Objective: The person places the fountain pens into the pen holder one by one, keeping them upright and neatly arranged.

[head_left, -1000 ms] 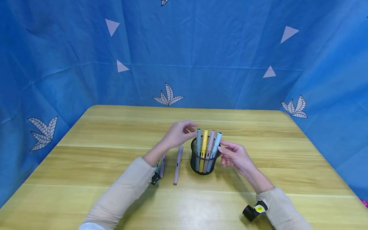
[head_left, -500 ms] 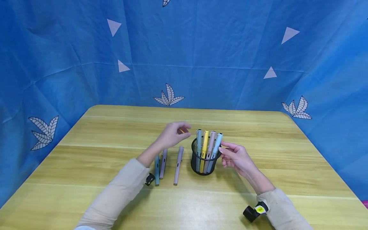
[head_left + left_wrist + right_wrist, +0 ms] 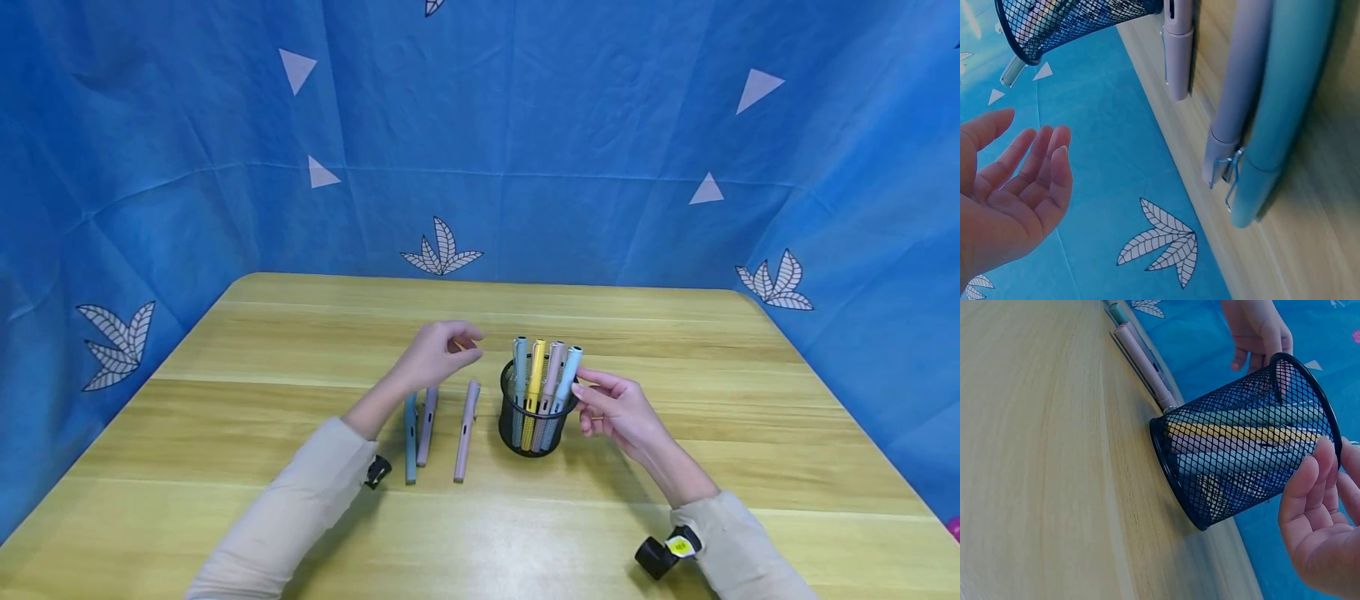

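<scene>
A black mesh pen holder point(image 3: 517, 429) stands upright on the table, holding a teal pen point(image 3: 519, 367), a yellow pen point(image 3: 536, 371), a lilac pen point(image 3: 552, 371) and a light blue pen point(image 3: 567, 375). My right hand point(image 3: 618, 412) grips its rim on the right side; in the right wrist view fingertips point(image 3: 1310, 472) lie against the mesh. Left of the holder, my left hand point(image 3: 438, 354) hovers with loosely bent fingers and nothing in them. Below it lie a lone lilac pen point(image 3: 465, 433) and, further left, another lilac pen point(image 3: 426, 429) beside a teal pen point(image 3: 410, 442).
The wooden table point(image 3: 600, 533) has rounded far corners. A blue curtain point(image 3: 525, 125) with leaf and triangle prints hangs behind it and along both sides. Wrist cameras sit on both sleeves, the right one point(image 3: 656, 557) close above the tabletop.
My left hand has drawn away from the teal pen in the holder, moving left, and the teal pen on the table shows more. The right hand stays at the rim.
</scene>
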The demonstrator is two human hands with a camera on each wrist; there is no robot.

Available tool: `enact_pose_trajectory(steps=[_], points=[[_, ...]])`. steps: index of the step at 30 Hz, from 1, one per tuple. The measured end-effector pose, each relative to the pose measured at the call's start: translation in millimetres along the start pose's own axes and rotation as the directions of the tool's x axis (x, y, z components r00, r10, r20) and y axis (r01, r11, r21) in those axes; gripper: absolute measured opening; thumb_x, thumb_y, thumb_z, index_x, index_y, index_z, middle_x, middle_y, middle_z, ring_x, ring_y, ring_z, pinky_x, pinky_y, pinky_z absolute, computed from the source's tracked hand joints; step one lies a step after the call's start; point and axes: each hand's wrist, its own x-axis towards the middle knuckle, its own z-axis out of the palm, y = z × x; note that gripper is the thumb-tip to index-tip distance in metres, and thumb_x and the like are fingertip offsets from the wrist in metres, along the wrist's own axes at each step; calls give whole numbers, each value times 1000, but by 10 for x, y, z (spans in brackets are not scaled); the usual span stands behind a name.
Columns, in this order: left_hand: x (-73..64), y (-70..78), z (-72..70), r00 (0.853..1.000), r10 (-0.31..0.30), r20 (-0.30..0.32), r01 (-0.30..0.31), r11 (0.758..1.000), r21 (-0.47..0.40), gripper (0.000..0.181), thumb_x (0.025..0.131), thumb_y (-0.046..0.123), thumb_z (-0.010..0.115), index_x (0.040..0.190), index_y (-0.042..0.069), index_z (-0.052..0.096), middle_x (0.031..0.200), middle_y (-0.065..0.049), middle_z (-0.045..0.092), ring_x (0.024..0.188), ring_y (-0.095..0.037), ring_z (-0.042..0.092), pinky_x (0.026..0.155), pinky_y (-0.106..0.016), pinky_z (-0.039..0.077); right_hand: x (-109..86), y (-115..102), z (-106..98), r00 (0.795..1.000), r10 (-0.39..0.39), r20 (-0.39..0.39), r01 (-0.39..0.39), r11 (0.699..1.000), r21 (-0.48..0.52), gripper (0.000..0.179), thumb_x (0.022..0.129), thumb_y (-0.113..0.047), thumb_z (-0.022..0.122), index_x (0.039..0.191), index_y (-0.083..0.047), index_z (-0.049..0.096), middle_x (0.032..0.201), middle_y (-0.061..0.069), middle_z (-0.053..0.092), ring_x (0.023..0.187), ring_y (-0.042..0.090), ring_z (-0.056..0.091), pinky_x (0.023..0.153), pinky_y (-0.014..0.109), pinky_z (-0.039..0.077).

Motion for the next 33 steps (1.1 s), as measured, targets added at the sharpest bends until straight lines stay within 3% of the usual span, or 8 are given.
enact_pose_trajectory(steps=[33], points=[[-220,-380,-195,995,-94,30,92,994,58,24,86,10,58,105,-5,60,89,-9,62,78,-20,57,66,-27,50,1,-4,-4,1000,14,11,-14,1000,8,55,89,-5,53,133,12,24,67,2,57,49,10,52,48,21,47]])
